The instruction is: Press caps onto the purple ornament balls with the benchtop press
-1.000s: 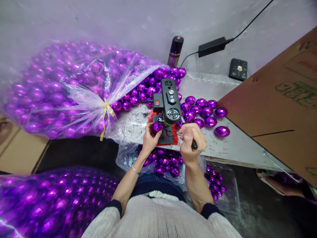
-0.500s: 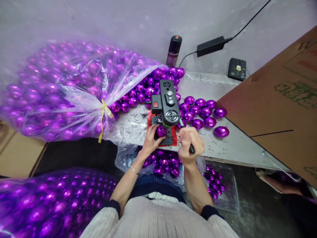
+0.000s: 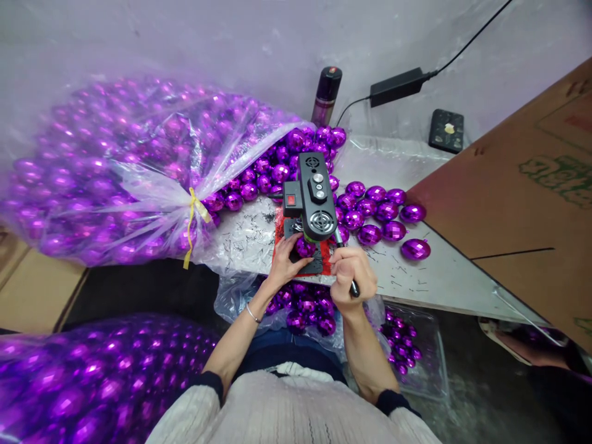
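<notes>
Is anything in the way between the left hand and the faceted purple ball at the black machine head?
Nothing visible: the left hand directly touches the faceted purple ball, at its left side. The black machine head overhangs the ball's far edge; whether the two touch is hidden.

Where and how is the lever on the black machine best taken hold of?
Probably at the black end of the lever, coming from the near right side and closing round it in a fist, as the right hand does. The lever slants out toward the camera beside the machine, and its slim, rod-like shape suits a full wrap.
</notes>
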Tool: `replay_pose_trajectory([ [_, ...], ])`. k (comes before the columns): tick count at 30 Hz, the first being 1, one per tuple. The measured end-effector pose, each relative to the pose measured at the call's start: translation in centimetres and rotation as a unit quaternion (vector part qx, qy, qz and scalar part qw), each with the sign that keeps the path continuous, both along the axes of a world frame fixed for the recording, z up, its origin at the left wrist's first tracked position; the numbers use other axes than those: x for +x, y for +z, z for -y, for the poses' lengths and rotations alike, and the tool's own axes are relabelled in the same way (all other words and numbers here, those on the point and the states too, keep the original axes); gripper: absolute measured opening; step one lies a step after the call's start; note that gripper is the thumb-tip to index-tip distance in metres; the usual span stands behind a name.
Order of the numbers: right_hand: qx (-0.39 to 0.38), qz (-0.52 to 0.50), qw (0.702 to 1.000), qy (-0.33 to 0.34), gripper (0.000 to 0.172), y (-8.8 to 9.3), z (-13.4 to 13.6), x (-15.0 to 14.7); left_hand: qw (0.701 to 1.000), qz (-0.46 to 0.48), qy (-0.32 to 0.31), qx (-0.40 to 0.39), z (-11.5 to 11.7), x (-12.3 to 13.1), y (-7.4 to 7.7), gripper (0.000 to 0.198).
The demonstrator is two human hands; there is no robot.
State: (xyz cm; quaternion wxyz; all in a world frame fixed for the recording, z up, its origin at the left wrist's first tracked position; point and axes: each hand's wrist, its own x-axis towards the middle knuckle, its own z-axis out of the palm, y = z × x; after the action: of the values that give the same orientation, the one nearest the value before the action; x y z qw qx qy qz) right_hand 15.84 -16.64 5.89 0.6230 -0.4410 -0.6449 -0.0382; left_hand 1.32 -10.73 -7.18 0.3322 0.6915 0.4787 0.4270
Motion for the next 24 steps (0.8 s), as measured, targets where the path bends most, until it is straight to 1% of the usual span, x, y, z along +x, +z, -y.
replay_pose_trajectory([
  [2, 0.005, 0.009, 1.0, -0.002, 0.029, -1.0, -0.1, 0.1, 1.0, 0.0, -0.004, 0.002, 0.1, -0.1, 0.1, 0.067],
  [4, 0.028, 0.014, 1.0, -0.002, 0.031, -2.1, -0.3, 0.0, 1.0, 0.003, -0.008, 0.003, 0.1, -0.1, 0.2, 0.066],
  [6, 0.054, 0.01, 0.998, -0.004, 0.032, -3.2, -0.5, -0.1, 1.0, 0.007, -0.012, 0.005, 0.1, -0.2, 0.1, 0.065],
  [9, 0.066, -0.001, 0.998, -0.014, 0.032, -4.5, -0.7, -0.3, 1.0, 0.002, -0.015, 0.001, 0.1, -0.2, 0.0, 0.065],
  [13, 0.077, -0.017, 0.997, -0.019, 0.033, -5.4, -0.8, -0.3, 1.0, -0.004, -0.009, -0.014, 0.1, -0.2, 0.1, 0.066],
  [18, 0.078, -0.03, 0.996, 0.002, 0.032, -6.3, -0.9, -0.3, 1.0, 0.006, -0.009, -0.025, 0.2, -0.1, 0.2, 0.067],
  [24, 0.064, -0.058, 0.996, 0.034, 0.031, -7.7, -1.2, -0.6, 1.0, -0.005, -0.01, -0.005, 0.0, -0.1, -0.1, 0.068],
])
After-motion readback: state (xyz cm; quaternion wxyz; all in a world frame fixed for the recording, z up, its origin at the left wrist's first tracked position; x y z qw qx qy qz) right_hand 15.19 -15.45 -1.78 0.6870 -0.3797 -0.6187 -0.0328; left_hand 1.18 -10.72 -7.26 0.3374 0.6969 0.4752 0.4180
